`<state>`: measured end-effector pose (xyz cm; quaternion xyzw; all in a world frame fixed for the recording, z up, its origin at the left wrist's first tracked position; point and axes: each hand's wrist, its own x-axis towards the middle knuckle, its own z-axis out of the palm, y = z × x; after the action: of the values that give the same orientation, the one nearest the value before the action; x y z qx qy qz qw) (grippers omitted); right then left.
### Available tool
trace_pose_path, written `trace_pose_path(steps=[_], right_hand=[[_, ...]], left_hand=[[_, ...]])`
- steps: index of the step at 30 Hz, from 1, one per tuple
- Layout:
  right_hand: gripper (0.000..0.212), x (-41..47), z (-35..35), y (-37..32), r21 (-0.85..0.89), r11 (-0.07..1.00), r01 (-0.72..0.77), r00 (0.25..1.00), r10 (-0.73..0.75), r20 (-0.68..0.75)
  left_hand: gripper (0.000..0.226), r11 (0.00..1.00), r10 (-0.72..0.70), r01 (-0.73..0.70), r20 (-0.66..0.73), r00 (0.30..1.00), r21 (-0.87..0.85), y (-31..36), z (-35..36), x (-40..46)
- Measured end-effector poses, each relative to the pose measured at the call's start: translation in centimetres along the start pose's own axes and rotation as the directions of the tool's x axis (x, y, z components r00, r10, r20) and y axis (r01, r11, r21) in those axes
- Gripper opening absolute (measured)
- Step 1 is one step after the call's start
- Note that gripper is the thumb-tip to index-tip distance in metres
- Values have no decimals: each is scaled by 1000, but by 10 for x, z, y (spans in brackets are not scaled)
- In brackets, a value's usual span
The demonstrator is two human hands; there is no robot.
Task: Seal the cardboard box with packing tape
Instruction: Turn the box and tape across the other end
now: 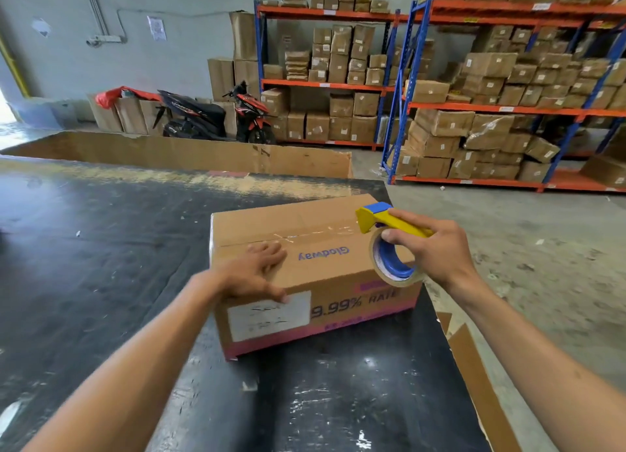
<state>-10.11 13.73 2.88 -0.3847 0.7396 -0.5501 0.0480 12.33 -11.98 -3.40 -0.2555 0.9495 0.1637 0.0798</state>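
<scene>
Warehouse w/ pale grey-blue painted wall (pixel 189 45), white conduit pipe (pixel 95 7) running down it, paper notice (pixel 157 28) stuck up nearby. Rough grey concrete floor (pixel 508 221), bits of litter on it. Blue-and-orange steel pallet racks (pixel 399 89) along the back & right, packed w/ brown cardboard cartons (pixel 487 65). Black-and-red scooter (pixel 216 116) parked by the wall, more cartons behind it. Glossy black worktable (pixel 101 248), scuffed, big flattened brown cardboard sheet (pixel 189 153) at its far edge. Daylight glare from far left.
</scene>
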Motion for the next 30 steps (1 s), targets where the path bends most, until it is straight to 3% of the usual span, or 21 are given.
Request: trace_pose_path(steps=[2, 5, 7, 9, 12, 16, 21, 25, 27, 30], right_hand=[[40, 1, -5, 1, 66, 998, -19, 999, 21, -24], [40, 4, -11, 0, 167, 985, -50, 996, 60, -58], [41, 5, -11, -2, 249, 965, -78, 993, 96, -65], [41, 5, -10, -3, 282, 955, -92, 991, 115, -65], [42, 6, -11, -1, 266, 958, -106, 991, 125, -55], [41, 6, -12, -1, 260, 957, -130, 986, 152, -66], [39, 1, -20, -6, 290, 947, -136, 984, 164, -74], [40, -2, -36, -10, 309, 943, -123, 981, 163, -109], [40, 0, -38, -11, 317, 941, -121, 977, 169, -130], [39, 3, -35, -10, 324, 937, -128, 972, 183, -146]], left_hand=[[116, 993, -43, 31, 106, 993, 116, -19, -25, -5], [119, 942, -34, 32, -2, 999, 334, 3, -33, 7], [138, 968, 38, -22, -61, 997, 249, 42, -12, 22], [140, 977, 136, -122, -70, 988, 172, 81, 20, 38], [125, 937, 211, -156, -149, 966, 314, 110, 50, 52], [98, 904, 346, -294, -128, 929, 311, 87, 43, 58], [98, 865, 487, -485, 19, 873, 130, 33, 19, 57], [98, 938, 331, -344, 177, 927, 44, 47, -16, 50], [110, 961, 244, -256, 115, 963, 103, 90, -13, 53], [129, 991, 131, -131, -67, 989, 8, 165, 28, 58]])
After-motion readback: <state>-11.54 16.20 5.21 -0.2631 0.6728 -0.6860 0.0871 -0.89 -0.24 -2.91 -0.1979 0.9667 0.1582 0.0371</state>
